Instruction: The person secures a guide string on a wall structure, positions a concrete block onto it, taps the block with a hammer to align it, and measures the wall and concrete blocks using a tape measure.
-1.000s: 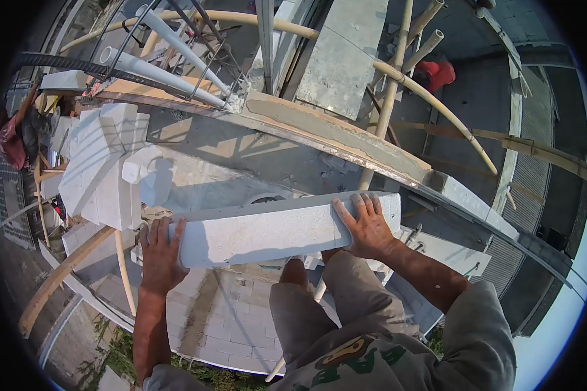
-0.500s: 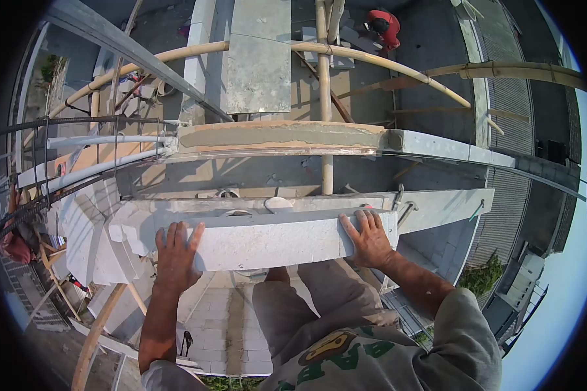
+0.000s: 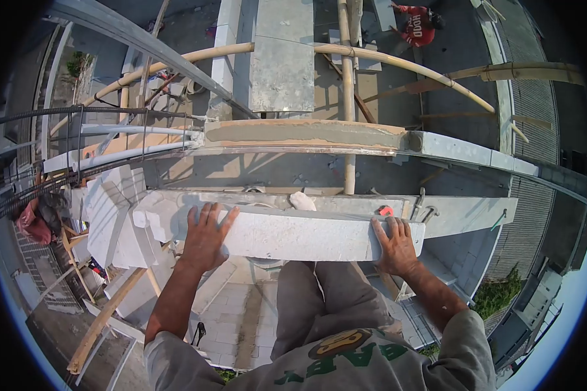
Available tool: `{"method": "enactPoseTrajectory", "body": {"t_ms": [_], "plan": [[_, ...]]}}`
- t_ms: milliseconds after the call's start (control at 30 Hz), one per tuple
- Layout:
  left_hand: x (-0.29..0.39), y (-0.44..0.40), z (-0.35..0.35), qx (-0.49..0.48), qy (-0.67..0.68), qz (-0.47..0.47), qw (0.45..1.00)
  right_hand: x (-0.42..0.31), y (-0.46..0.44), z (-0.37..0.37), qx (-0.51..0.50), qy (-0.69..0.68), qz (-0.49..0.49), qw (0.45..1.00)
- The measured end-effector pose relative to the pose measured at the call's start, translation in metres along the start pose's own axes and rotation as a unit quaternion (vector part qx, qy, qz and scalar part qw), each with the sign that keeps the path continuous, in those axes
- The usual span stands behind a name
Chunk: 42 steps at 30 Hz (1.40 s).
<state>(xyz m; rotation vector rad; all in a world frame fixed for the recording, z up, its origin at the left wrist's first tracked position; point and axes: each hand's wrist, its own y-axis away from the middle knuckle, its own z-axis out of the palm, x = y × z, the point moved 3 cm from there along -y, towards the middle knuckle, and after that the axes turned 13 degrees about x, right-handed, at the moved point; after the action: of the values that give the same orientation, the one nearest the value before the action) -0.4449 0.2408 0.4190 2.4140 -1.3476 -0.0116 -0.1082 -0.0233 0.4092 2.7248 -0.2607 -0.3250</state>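
Note:
A long white block lies level across the front of my body. My left hand grips its left end, fingers spread over the top edge. Near the right end, my right hand holds it the same way. Just beyond the block is a grey plank with a hammer and a small red object on it. Farther forward, grey mortar coats the top of a long beam.
White blocks are stacked at the left. Bamboo poles and steel rebar cross the view. A person in red is below at the upper right; another person is at the far left.
The view has turned, so the mortared beam now runs nearly level. Both my hands have stayed on the block. The person in red has shifted posture, with arms now stretched to the left.

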Motion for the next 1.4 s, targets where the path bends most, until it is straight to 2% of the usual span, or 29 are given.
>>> {"method": "enactPoseTrajectory", "body": {"t_ms": [133, 200, 300, 400, 600, 667, 733, 867, 1033, 1167, 1400], "plan": [[0.001, 0.003, -0.005, -0.001, 0.03, -0.021, 0.999, 0.006, -0.007, -0.016, -0.012, 0.008, -0.007, 1.0], [0.001, 0.002, -0.02, -0.024, 0.037, -0.031, 0.999, 0.009, -0.012, -0.029, 0.014, -0.003, -0.025, 1.0], [0.002, -0.004, -0.039, -0.002, 0.015, -0.041, 0.999, 0.011, -0.022, -0.055, 0.027, 0.007, -0.035, 0.999], [0.0, -0.018, -0.059, 0.051, -0.008, -0.025, 0.998, 0.026, -0.038, -0.076, 0.046, 0.038, -0.049, 0.997], [-0.003, -0.071, -0.101, 0.106, -0.041, -0.064, 0.991, 0.058, -0.083, -0.137, 0.128, 0.105, -0.063, 0.984], [-0.007, -0.091, -0.1, 0.14, -0.05, -0.053, 0.987, 0.077, -0.101, -0.148, 0.183, 0.115, -0.082, 0.973], [-0.008, -0.114, -0.094, 0.163, -0.068, -0.057, 0.983, 0.093, -0.122, -0.153, 0.192, 0.162, -0.079, 0.965], [-0.005, -0.178, -0.082, 0.192, -0.089, -0.039, 0.977, 0.137, -0.164, -0.132, 0.18, 0.172, -0.074, 0.966], [0.003, -0.238, -0.032, 0.153, -0.101, -0.041, 0.982, 0.185, -0.194, -0.07, 0.184, 0.158, -0.065, 0.968], [0.011, -0.263, 0.013, 0.123, -0.1, -0.034, 0.987, 0.211, -0.207, -0.018, 0.143, 0.148, -0.051, 0.977], [0.022, -0.279, 0.079, 0.086, -0.1, -0.045, 0.99, 0.236, -0.211, 0.042, 0.126, 0.137, -0.055, 0.981]]}}
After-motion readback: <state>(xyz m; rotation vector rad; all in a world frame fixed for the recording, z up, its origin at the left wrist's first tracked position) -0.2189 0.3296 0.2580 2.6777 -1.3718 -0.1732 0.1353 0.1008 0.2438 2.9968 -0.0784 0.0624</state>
